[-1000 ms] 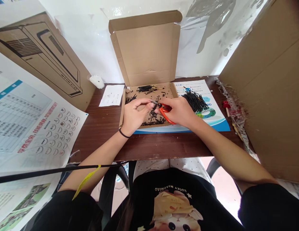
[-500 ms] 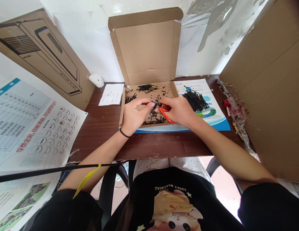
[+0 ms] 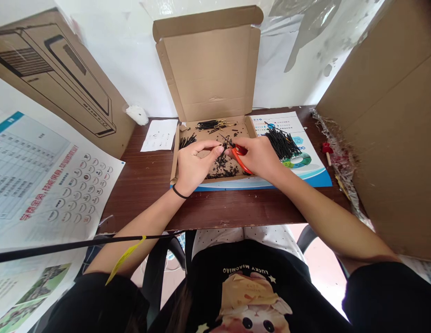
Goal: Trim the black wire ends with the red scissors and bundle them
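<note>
My right hand [image 3: 259, 155] is closed round the orange handles of a pair of scissors [image 3: 240, 160], whose dark blades point up and left over the cardboard box [image 3: 174, 163]. Just left of the blades, my left hand [image 3: 197, 164] has thumb and forefinger pinched together on something small and dark that I cannot make out. Black scraps [image 3: 221, 173] lie in the box below both hands. Black sticks with gold-coloured ends [image 3: 213, 125] lie at its back, and more black sticks [image 3: 187, 140] at its left side.
A heap of black sticks [image 3: 283, 143] rests on a printed sheet [image 3: 317, 173] right of the box. A white paper [image 3: 159, 135] lies at the left. Large cardboard panels stand on both sides. A black strap crosses the lower left.
The scissors have drawn back from my left fingertips, and their blades now show more fully. Both hands stay in nearly the same place. The view has shifted slightly.
</note>
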